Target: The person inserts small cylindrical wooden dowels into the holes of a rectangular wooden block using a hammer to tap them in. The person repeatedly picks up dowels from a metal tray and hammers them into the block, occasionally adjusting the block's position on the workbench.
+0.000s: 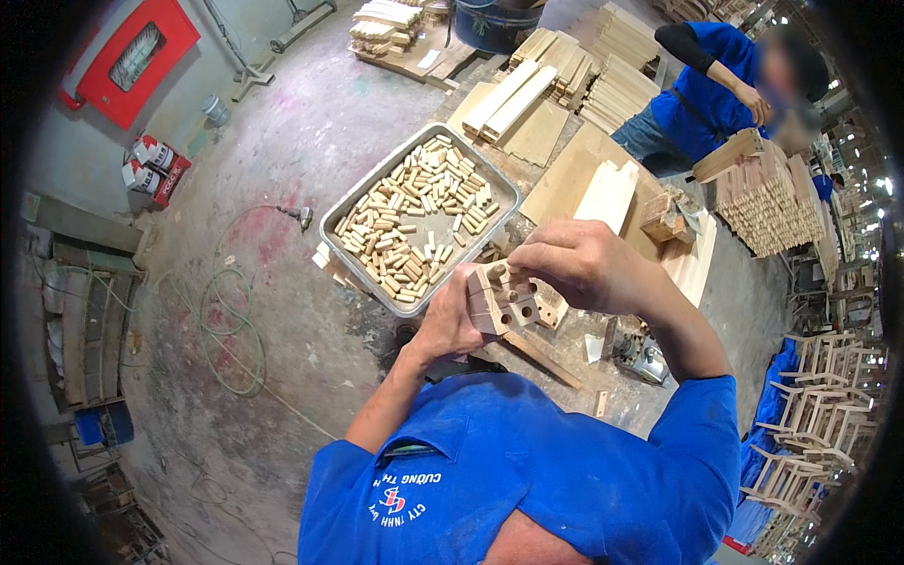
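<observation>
My left hand is closed round a few light wooden blocks with round holes, held together in front of my chest. Over their top, my right hand is bent with thumb and fingers pinched together. A short wooden dowel shows at those fingertips, against the upper end of the blocks; how deep it sits I cannot tell. Several holes on the side facing me look dark and open. Just beyond my left hand lies a grey metal tray holding many loose wooden dowels.
Boards and a wood offcut lie on the bench, right of the tray. A power tool is near my right elbow. Across the bench, a person in blue stands by stacked wood strips. A hose coils on the floor, left.
</observation>
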The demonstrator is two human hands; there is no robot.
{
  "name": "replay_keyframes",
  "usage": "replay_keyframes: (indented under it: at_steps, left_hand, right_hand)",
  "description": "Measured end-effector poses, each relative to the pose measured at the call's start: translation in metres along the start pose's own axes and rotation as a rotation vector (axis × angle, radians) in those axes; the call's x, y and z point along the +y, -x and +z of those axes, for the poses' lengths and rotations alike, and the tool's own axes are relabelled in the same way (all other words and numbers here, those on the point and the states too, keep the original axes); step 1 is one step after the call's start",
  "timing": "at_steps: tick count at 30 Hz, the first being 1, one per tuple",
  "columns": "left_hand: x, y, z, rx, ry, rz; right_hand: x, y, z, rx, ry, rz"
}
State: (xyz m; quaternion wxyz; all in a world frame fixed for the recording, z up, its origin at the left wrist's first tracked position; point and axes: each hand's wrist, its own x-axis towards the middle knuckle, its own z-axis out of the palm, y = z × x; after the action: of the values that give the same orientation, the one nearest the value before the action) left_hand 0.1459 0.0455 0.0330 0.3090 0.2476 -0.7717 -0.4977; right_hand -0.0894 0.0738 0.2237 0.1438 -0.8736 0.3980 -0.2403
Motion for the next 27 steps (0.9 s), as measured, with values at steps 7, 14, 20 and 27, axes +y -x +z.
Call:
replay_keyframes:
  at_steps: [7, 14, 20, 27]
  left_hand:
    - [0.01, -0.007, 0.0, -0.043, 0.002, 0.149]
    - [-0.002, -0.002, 0.01, 0.017, 0.103, 0.077]
    - [-0.034, 0.04, -0.014, 0.047, -0.024, -0.019]
    - [-0.01, 0.037, -0.014, 0.117, 0.066, 0.086]
  right_hand:
    - [0.003, -0.008, -0.044, 0.233, -0.131, 0.178]
    - [0.021, 0.025, -0.022, 0.341, -0.471, 0.504]
    - [0.048, 0.13, 0.046, 0.035, -0.155, 0.897]
    - [0.07, 0.185, 0.125, -0.171, 0.074, 1.098]
